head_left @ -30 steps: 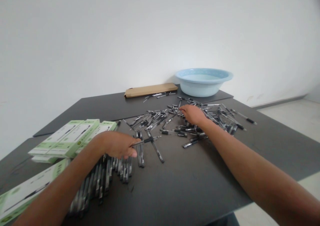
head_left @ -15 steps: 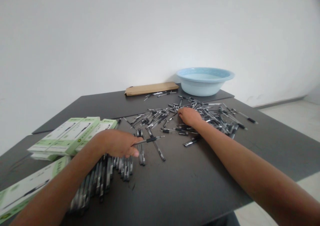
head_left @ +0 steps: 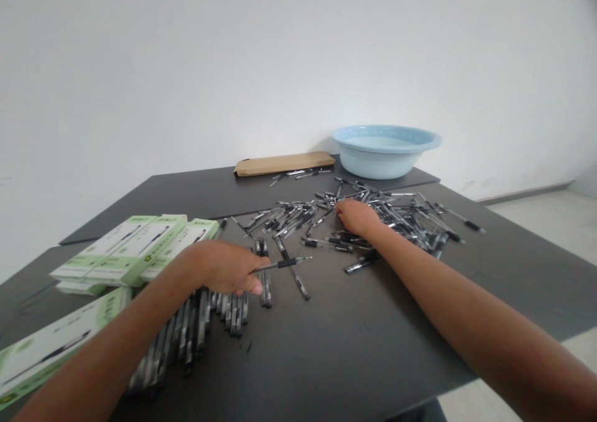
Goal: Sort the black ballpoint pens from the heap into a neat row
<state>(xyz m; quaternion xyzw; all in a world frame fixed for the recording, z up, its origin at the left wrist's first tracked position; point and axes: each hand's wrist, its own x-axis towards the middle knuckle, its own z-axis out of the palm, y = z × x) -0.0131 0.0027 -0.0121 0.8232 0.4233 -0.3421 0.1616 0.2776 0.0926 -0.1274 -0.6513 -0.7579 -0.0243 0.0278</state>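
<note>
My left hand (head_left: 226, 266) is closed on a black pen (head_left: 282, 263) that sticks out to the right, just above the dark table (head_left: 354, 341). Under that hand lies a neat row of pens (head_left: 200, 325) laid side by side. My right hand (head_left: 355, 215) reaches into a scattered pile of loose pens (head_left: 396, 214) at the table's middle, fingers curled down onto them. Whether it grips one is hidden.
Green and white pen boxes (head_left: 135, 248) lie at the left, with another box (head_left: 51, 347) nearer me. A pale blue basin (head_left: 386, 150) and a flat brown cardboard packet (head_left: 284, 163) stand at the back by the white wall. The table's edge runs along the right, floor beyond.
The left hand with its pen has drifted slightly to the right. The right hand has stayed in the pile with small finger movement.
</note>
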